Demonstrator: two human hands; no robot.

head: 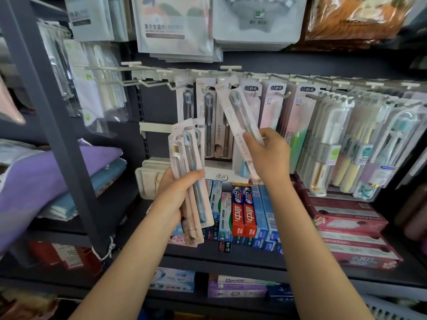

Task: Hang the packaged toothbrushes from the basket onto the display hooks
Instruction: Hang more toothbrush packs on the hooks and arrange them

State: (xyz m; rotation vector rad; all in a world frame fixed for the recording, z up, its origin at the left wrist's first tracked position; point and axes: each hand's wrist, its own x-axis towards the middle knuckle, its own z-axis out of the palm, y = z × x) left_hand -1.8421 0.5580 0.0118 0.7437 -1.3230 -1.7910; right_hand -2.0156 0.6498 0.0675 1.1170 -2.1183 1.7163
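My left hand grips a fanned bundle of packaged toothbrushes, held upright in front of the shelf. My right hand holds a single packaged toothbrush by its lower part, tilted left, with its top at a white display hook. Whether the pack's hole is on the hook is unclear. Other toothbrush packs hang on the hooks just left of it. Empty white hooks stick out further left. The corner of a white basket shows at the bottom right.
Rows of bagged toothbrush sets fill the hooks to the right. Toothpaste boxes stand on the dark shelf below. A grey upright post and folded purple towels are at the left. Packaged towels hang above.
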